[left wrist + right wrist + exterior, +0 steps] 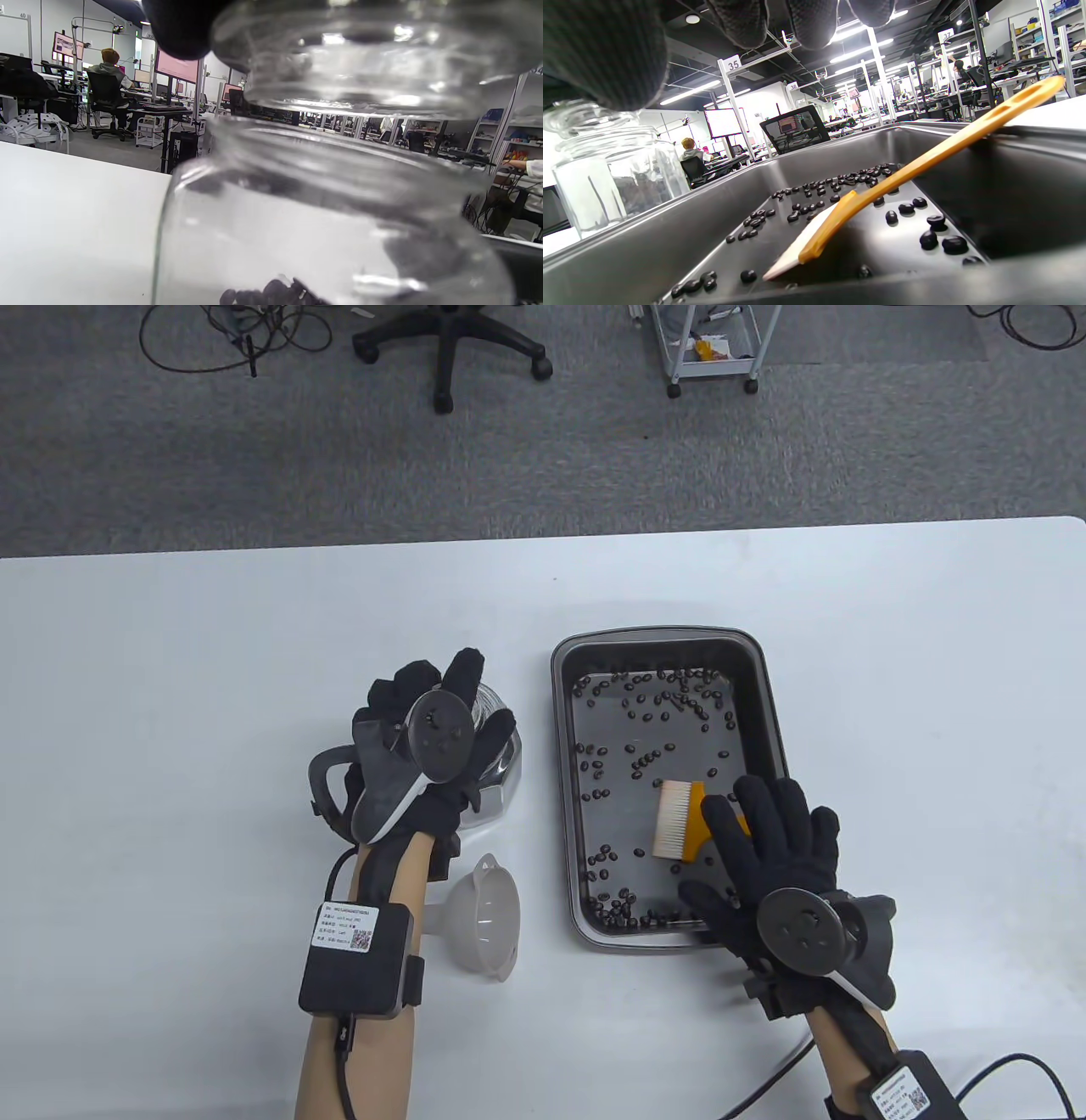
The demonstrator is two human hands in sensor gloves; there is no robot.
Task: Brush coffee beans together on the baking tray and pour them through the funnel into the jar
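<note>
A dark baking tray (768, 704) holds scattered coffee beans (653, 708), with more near its front edge. A brush (676, 819) with white bristles and an orange handle lies in the tray; in the right wrist view the brush (882, 190) leans with its handle on the rim. My right hand (768, 814) hovers over that handle, fingers (806, 21) spread and off it. My left hand (458, 704) grips the top of the glass jar (502, 763) left of the tray. A few beans (271, 292) lie in the jar (322, 220). The translucent funnel (485, 918) lies on its side near my left forearm.
The white table (170, 687) stretches left, right and beyond the tray. Past its far edge are grey carpet, an office chair base (450, 347) and a wheeled cart (713, 347). A cable (1010, 1069) trails from my right wrist.
</note>
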